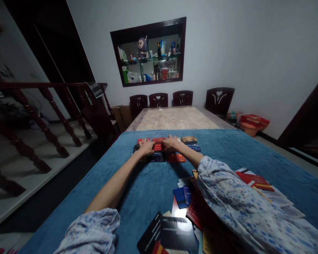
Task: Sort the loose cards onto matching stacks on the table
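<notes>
Rows of cards lie on the blue cloth, with both my hands over them. My left hand rests on the left part with its fingers spread, near a red card and a dark card. My right hand reaches in from the other side, fingers apart, at the right edge of the middle red card. Another red card lies just behind. In front are a dark blue card and a red card. A gold card and a blue card lie right of my right hand. My palms hide some cards.
A loose heap of cards, including black ones and blue ones, lies nearer me, partly under my right sleeve. Red cards and papers lie at the right. The blue cloth covers the table's near part. Chairs stand beyond it.
</notes>
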Motion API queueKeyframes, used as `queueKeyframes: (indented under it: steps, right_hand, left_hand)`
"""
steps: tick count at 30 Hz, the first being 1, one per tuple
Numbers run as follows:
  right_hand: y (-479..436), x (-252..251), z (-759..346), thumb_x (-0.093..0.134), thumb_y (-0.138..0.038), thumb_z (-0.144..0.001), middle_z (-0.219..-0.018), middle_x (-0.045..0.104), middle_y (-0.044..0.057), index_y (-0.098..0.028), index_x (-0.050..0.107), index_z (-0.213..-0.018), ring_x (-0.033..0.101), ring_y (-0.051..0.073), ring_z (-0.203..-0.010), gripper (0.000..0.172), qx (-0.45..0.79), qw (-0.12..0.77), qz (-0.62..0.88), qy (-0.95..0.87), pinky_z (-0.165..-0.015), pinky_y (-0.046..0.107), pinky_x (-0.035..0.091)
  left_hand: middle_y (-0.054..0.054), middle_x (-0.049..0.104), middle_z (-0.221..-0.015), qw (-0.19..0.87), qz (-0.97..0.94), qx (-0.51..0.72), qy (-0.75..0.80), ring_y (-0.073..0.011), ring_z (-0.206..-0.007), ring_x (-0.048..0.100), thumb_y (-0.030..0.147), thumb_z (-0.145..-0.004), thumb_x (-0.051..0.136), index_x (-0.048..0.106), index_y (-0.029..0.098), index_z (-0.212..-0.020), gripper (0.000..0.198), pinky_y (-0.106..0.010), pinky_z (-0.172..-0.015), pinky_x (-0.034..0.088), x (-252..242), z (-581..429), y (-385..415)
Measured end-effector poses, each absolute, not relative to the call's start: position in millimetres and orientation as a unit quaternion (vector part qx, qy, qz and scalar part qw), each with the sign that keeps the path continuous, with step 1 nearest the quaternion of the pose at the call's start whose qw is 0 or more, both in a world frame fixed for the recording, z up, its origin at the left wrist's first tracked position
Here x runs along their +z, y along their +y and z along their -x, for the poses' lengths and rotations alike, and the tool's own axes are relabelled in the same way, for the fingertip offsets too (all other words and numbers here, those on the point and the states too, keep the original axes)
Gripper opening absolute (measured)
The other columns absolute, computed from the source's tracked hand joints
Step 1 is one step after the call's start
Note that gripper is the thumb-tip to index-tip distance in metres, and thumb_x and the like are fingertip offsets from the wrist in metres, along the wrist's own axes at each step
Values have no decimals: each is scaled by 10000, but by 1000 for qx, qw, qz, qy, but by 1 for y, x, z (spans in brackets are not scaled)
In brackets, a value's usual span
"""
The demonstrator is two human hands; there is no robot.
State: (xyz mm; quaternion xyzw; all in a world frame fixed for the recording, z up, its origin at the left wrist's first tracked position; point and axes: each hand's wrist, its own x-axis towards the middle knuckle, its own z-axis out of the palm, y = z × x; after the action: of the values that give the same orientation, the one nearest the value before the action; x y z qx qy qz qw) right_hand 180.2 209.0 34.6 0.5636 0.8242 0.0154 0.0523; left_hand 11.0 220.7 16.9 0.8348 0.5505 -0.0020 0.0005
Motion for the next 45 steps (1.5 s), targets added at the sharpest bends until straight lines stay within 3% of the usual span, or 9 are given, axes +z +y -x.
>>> queueKeyframes:
  steps: [9, 16, 22, 29, 34, 45]
  right_hand:
    - [219, 36, -176, 599, -286, -789, -1263, 660, 166, -171, 714, -1129, 475, 376, -1268, 377, -18, 79, -573, 815, -1001, 589, 394]
    - [222, 41, -175, 647, -257, -748, -1160, 706, 142, -180, 723, -1104, 566, 344, -1186, 372, -41, 91, -587, 803, -971, 448, 463]
    - [221, 41, -174, 665, -267, -746, -1104, 724, 132, -183, 722, -1090, 586, 345, -1162, 358, -41, 91, -588, 803, -954, 436, 486]
    - [217, 46, -173, 688, -257, -715, -955, 746, 117, -193, 750, -996, 651, 323, -1040, 295, -40, 87, -595, 798, -859, 380, 525]
    - [214, 48, -174, 666, -242, -722, -985, 745, 120, -167, 742, -1044, 638, 313, -1074, 339, -34, 89, -590, 802, -875, 376, 517]
    - [212, 50, -181, 693, -423, -781, -1101, 728, 136, -193, 729, -1109, 623, 316, -1101, 402, -24, 84, -570, 817, -899, 396, 508]
  left_hand:
    - [-153, 630, -1177, 18, -839, -39, 542, -402, -1248, 410, 167, -742, 586, 653, 216, -1079, 347, -634, -932, 390, 14, -10, 238]
    - [-152, 592, -1265, 25, -838, -57, 542, -397, -1295, 379, 162, -724, 598, 599, 215, -1183, 463, -649, -998, 347, 16, -12, 237]
    - [-180, 545, -1330, 29, -827, -73, 556, -394, -1342, 361, 127, -695, 614, 583, 169, -1158, 466, -620, -1037, 350, 18, -14, 237]
    - [-169, 532, -1349, 24, -833, -74, 547, -363, -1322, 394, 267, -773, 613, 564, 190, -1237, 473, -608, -1036, 374, 26, -16, 231]
    - [-143, 593, -1270, 21, -834, -77, 546, -360, -1295, 420, 267, -793, 595, 629, 204, -1151, 365, -594, -1022, 401, 27, -16, 231]
    - [-155, 589, -1287, 1, -839, -56, 542, -370, -1295, 405, 280, -789, 621, 644, 199, -1166, 387, -580, -1016, 403, 25, -11, 229]
